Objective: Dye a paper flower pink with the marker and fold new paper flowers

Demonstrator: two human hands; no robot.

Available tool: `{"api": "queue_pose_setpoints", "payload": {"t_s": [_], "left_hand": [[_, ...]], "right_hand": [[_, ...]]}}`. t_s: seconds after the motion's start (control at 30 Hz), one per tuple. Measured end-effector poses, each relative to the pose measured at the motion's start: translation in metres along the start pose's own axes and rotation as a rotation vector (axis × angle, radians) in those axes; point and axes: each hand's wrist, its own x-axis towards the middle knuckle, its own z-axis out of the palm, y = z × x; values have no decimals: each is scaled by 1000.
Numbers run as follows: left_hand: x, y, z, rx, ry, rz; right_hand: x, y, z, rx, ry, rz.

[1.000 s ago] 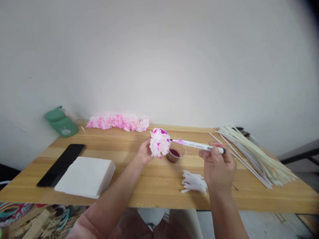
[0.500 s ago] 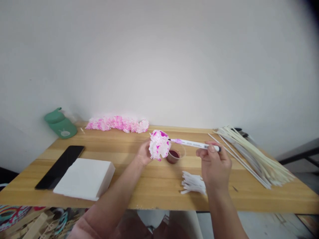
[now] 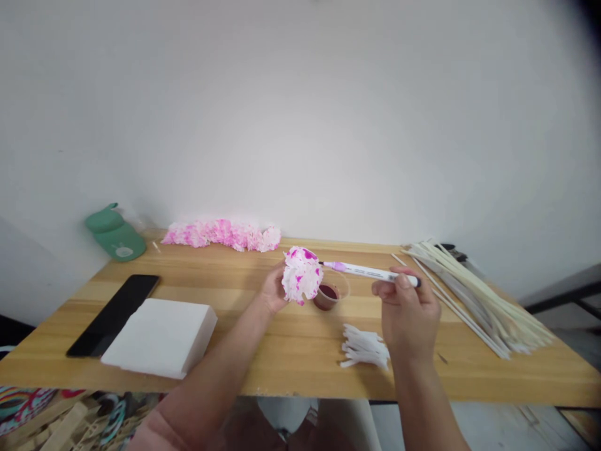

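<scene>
My left hand (image 3: 274, 289) is closed round the underside of a ruffled white paper flower (image 3: 300, 279) with magenta blotches along its petals; the fingers are partly hidden behind it. In my right hand (image 3: 408, 307) I grip a white brush pen (image 3: 370, 271) near its dark end. Its dark tip points left and is at the flower's right edge; whether it touches a petal I cannot tell. Just below the pen stands a clear plastic cup (image 3: 346, 288) with dark red liquid (image 3: 326, 297). Left of my right wrist lies a bundle of short white strips (image 3: 364, 346).
Pink-and-white flowers (image 3: 220, 234) line the wall. On the left are a green cap-shaped object (image 3: 116, 233), a black phone (image 3: 113, 313) and a white block (image 3: 157, 335). Long pale sticks (image 3: 479, 294) lie at the right. Below the table's front edge is a pile of clutter (image 3: 70, 419).
My right hand and the brush pen have shifted slightly right, and the flower in my left hand has moved a touch right too. Everything else looks the same.
</scene>
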Motion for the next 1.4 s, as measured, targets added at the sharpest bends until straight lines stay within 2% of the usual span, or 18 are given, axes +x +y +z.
{"api": "queue_pose_setpoints", "payload": {"t_s": [0.13,0.4,0.53,0.87,1.4], "left_hand": [[2,0,-4,8,19,6],[2,0,-1,63,-56,9],[2,-1,-2,58,-49,15],[3,-1,-5,48,-99,16],[1,1,-1,59,-56,-13]], "right_hand": [[-1,-1,3,-21,-16,-1],[1,-1,6,-110,-55,-2],[5,-1,8,-121,-87,-14],[18,2,11,-34,-127,39],[17,6,11,-47,-109,81]]}}
